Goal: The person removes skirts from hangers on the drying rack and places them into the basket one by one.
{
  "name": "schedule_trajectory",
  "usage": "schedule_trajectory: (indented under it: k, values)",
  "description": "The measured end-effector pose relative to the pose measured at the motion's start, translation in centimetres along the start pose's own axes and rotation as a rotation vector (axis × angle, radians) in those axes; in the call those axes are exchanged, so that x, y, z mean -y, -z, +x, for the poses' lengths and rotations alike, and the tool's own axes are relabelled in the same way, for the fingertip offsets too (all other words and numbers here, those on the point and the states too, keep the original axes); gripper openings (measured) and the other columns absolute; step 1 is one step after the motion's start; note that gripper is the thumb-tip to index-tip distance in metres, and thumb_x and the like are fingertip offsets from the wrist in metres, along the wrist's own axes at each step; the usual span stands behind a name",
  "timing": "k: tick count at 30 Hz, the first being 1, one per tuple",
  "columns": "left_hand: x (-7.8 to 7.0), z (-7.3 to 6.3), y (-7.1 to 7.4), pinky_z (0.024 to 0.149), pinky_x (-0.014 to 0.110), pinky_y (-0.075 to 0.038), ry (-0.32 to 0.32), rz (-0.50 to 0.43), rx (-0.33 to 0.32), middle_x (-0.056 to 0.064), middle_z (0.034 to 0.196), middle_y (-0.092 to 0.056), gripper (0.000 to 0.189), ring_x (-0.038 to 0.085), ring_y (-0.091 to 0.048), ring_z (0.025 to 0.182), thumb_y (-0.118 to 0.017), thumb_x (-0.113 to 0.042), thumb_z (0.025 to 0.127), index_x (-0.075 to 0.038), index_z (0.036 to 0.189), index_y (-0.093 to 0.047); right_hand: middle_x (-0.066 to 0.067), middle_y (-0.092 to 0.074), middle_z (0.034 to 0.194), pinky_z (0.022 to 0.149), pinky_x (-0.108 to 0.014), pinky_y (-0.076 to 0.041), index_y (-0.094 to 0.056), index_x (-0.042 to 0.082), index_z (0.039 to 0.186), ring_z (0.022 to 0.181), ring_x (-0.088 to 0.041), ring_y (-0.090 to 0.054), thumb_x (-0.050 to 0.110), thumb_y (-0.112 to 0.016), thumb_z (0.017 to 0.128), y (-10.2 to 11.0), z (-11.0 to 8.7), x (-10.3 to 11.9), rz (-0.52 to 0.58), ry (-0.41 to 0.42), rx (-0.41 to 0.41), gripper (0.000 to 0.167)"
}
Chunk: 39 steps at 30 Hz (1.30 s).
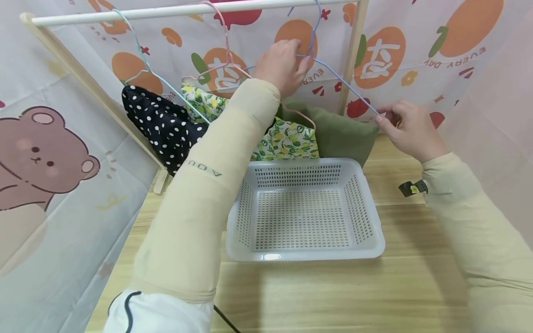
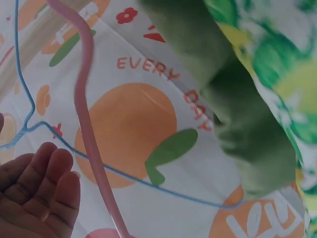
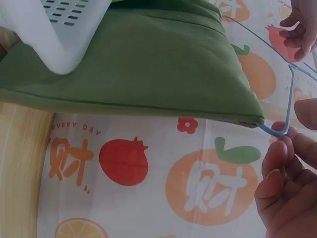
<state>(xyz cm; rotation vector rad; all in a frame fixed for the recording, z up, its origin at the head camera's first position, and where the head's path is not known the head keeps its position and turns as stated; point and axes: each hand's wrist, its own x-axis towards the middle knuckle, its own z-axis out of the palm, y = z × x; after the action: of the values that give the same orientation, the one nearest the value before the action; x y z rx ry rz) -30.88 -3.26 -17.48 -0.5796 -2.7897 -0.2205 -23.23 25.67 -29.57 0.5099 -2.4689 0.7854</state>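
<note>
A blue wire hanger (image 1: pixel 347 83) hangs from the rail with its right end pinched by my right hand (image 1: pixel 410 127). In the right wrist view, that end bends into the corner of a green cloth piece (image 3: pixel 163 64). Close to the hanger's neck is my left hand (image 1: pixel 281 67), its fingers loosely bent with nothing between them in the left wrist view. A pink hanger (image 2: pixel 86 99) passes in front of the blue one there. The green cloth's other side is partly hidden behind lemon-print cloth (image 1: pixel 289 138).
A white rail (image 1: pixel 166 13) on a wooden frame (image 1: pixel 83 81) also carries a mint hanger (image 1: pixel 160 78). Black polka-dot cloth (image 1: pixel 160 120) hangs at left. A white perforated basket (image 1: pixel 306 255) stands on the wooden table (image 1: pixel 316 296) before the cloths.
</note>
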Motion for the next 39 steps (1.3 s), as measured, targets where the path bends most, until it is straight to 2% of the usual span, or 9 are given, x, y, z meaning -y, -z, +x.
schedule_trajectory:
  k: [2, 4, 9, 14, 19, 22, 26, 32, 39]
  values:
    - [-0.3, 0.4, -0.1, 0.107, 0.026, -0.037, 0.025, -0.012, 0.013, 0.000, 0.146, -0.045, 0.058, 0.012, -0.042, 0.133, -0.030, -0.048, 0.101, -0.014, 0.148, -0.036, -0.003, -0.056, 0.081, 0.061, -0.022, -0.038, -0.070, 0.003, 0.103, 0.073, -0.012, -0.048, 0.021, -0.059, 0.095, -0.2, -0.1, 0.1, 0.009, -0.005, -0.002, 0.023]
    - [-0.5, 0.7, -0.2, 0.104, 0.027, -0.041, 0.041, -0.030, 0.017, 0.000, 0.143, -0.049, 0.057, 0.012, -0.046, 0.129, -0.029, -0.048, 0.101, -0.015, 0.148, -0.037, -0.002, -0.057, 0.083, 0.062, -0.022, -0.039, -0.069, 0.003, 0.099, 0.074, -0.013, -0.048, 0.021, -0.058, 0.095, -0.3, -0.2, 0.3, 0.017, -0.012, 0.005, 0.022]
    - [-1.1, 1.0, -0.5, 0.086, 0.028, -0.052, 0.062, -0.095, 0.027, -0.001, 0.122, -0.063, 0.048, 0.012, -0.062, 0.103, -0.028, -0.042, 0.103, -0.016, 0.138, -0.049, -0.003, -0.057, 0.084, 0.060, -0.023, -0.038, -0.067, 0.004, 0.098, 0.073, -0.014, -0.046, 0.022, -0.056, 0.098, -0.7, -0.5, 0.7, 0.029, -0.020, 0.029, 0.022]
    - [-1.5, 1.3, -0.8, 0.074, 0.028, -0.049, 0.080, -0.161, 0.022, 0.000, 0.107, -0.061, 0.044, 0.014, -0.057, 0.088, -0.028, -0.040, 0.104, -0.014, 0.125, -0.055, -0.003, -0.056, 0.083, 0.062, -0.024, -0.038, -0.065, 0.004, 0.098, 0.077, -0.015, -0.044, 0.022, -0.055, 0.098, -0.8, -0.8, 0.9, 0.042, -0.018, 0.034, 0.021]
    - [-1.5, 1.3, -0.8, 0.081, 0.027, -0.050, 0.114, -0.183, 0.017, 0.000, 0.113, -0.064, 0.041, 0.014, -0.059, 0.095, -0.031, -0.039, 0.104, -0.014, 0.124, -0.057, -0.002, -0.057, 0.084, 0.067, -0.026, -0.038, -0.065, 0.004, 0.099, 0.082, -0.016, -0.044, 0.022, -0.055, 0.098, -1.0, -1.1, 1.3, 0.059, -0.011, 0.038, 0.020]
    - [-1.4, 1.3, -0.8, 0.084, 0.027, -0.050, 0.145, -0.189, 0.005, -0.001, 0.117, -0.065, 0.039, 0.014, -0.060, 0.098, -0.033, -0.037, 0.103, -0.015, 0.124, -0.059, -0.003, -0.058, 0.083, 0.067, -0.026, -0.038, -0.066, 0.004, 0.099, 0.082, -0.016, -0.044, 0.022, -0.056, 0.098, -1.3, -1.1, 1.5, 0.069, 0.002, 0.028, 0.020]
    - [-1.3, 1.3, -0.8, 0.082, 0.027, -0.050, 0.172, -0.199, -0.012, -0.001, 0.116, -0.065, 0.037, 0.014, -0.059, 0.096, -0.035, -0.036, 0.103, -0.017, 0.124, -0.060, -0.002, -0.057, 0.083, 0.063, -0.024, -0.039, -0.065, 0.004, 0.097, 0.079, -0.014, -0.045, 0.022, -0.056, 0.097, -1.4, -1.1, 1.8, 0.076, 0.011, 0.016, 0.020]
    - [-1.3, 1.3, -0.7, 0.081, 0.026, -0.049, 0.167, -0.199, -0.022, -0.002, 0.117, -0.065, 0.036, 0.014, -0.059, 0.096, -0.036, -0.035, 0.103, -0.017, 0.124, -0.060, -0.001, -0.057, 0.083, 0.059, -0.018, -0.041, -0.065, 0.004, 0.097, 0.071, -0.010, -0.048, 0.022, -0.057, 0.097, -1.3, -1.2, 2.1, 0.071, 0.013, 0.018, 0.020]
    - [-1.2, 1.2, -0.7, 0.081, 0.025, -0.049, 0.160, -0.219, -0.046, -0.002, 0.117, -0.065, 0.036, 0.014, -0.060, 0.097, -0.036, -0.034, 0.103, -0.017, 0.124, -0.060, -0.001, -0.058, 0.082, 0.060, -0.019, -0.041, -0.065, 0.004, 0.097, 0.071, -0.010, -0.048, 0.020, -0.057, 0.097, -1.1, -1.3, 2.4, 0.066, 0.031, 0.013, 0.018]
